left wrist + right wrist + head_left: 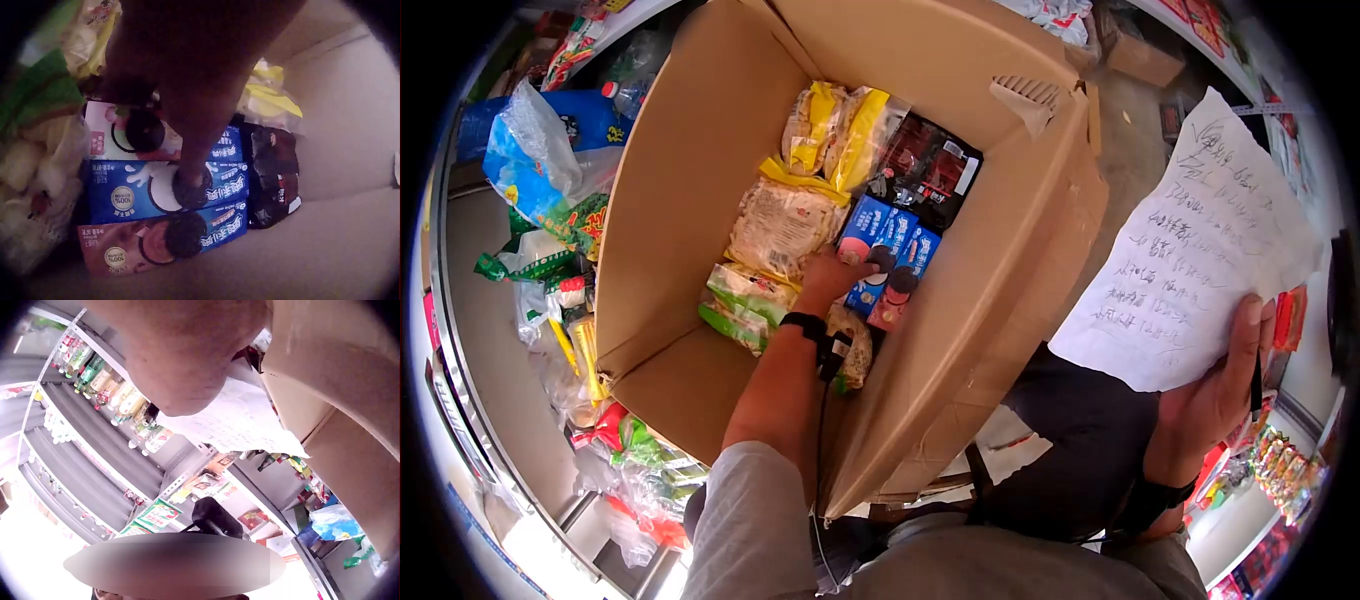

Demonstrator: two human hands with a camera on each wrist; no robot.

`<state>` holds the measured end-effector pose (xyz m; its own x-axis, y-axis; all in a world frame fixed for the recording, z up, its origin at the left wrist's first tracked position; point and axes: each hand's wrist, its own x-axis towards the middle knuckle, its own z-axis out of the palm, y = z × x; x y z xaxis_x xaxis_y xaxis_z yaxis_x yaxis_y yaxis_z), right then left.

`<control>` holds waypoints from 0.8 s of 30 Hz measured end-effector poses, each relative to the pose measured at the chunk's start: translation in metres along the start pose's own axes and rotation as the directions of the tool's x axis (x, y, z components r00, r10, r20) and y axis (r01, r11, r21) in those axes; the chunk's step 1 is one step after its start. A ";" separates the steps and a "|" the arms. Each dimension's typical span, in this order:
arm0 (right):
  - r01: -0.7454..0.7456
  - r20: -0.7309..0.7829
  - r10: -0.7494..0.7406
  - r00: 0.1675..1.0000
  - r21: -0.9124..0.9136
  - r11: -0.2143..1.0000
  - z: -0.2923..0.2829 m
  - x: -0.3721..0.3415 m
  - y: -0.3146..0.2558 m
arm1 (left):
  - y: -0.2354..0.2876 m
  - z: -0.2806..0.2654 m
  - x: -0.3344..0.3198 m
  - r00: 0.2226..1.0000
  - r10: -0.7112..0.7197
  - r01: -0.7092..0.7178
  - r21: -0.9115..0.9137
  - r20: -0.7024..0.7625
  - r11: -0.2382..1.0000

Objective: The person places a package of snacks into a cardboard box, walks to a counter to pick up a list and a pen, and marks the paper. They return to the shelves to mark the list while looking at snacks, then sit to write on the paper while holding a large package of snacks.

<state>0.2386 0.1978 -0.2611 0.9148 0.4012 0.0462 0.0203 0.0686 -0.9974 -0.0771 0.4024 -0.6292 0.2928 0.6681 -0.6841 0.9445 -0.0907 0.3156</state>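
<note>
Inside a large cardboard box, my left hand rests over the biscuit boxes. Its straight thumb touches the middle, blue box in the left wrist view, between a pink one and a reddish-brown one. The other fingers are mostly hidden. Beside the hand lies a clear bag of pale snacks with a yellow top. My right hand holds up a creased, handwritten paper sheet outside the box, thumb on its lower edge. A dark pen sticks out by that hand.
Also in the box are a black-and-red packet, more yellow-trimmed bags and a green-and-white packet. Plastic bags and packets crowd the left. Shelves with bottles show in the right wrist view.
</note>
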 end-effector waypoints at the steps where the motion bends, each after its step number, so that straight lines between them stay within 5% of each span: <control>1: -0.004 0.017 0.004 1.000 -0.004 1.000 -0.001 -0.001 0.000 | -0.002 0.007 -0.004 0.999 0.008 -0.010 -0.049 -0.042 0.999; 5: -0.036 0.006 0.036 0.999 -0.008 0.999 0.008 -0.007 -0.004 | -0.014 0.012 -0.008 0.988 0.031 -0.060 -0.194 -0.150 0.979; 8: -0.030 0.003 0.030 1.000 -0.021 0.999 0.010 -0.011 -0.003 | 0.006 -0.018 -0.025 0.999 -0.022 0.038 -0.351 0.048 0.936; 11: -0.043 0.024 0.044 0.999 -0.025 0.999 0.009 -0.012 -0.005 | 0.004 -0.020 -0.031 0.985 0.068 0.053 -0.644 0.160 0.763; 15: -0.065 0.048 0.064 0.997 0.012 0.998 0.003 -0.012 -0.005 | -0.004 -0.036 -0.034 0.851 0.227 0.326 -0.815 0.473 0.479; 19: -0.082 0.042 0.081 0.996 0.022 0.996 0.003 -0.010 -0.007 | -0.014 -0.014 -0.022 0.813 0.295 0.245 -0.754 0.502 0.609; 22: -0.074 0.057 0.072 0.996 0.038 0.997 0.000 -0.007 -0.005 | 0.015 -0.014 -0.031 0.905 0.262 0.030 -0.664 0.335 0.747; 24: -0.072 0.067 0.070 0.995 0.022 0.997 -0.004 -0.007 -0.004 | 0.022 -0.008 -0.031 0.928 0.276 -0.009 -0.727 0.249 0.686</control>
<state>0.2334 0.1905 -0.2576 0.8849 0.4653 -0.0206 -0.0547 0.0599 -0.9967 -0.0670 0.3855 -0.5958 0.5694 0.4113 -0.7117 0.5374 0.4690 0.7009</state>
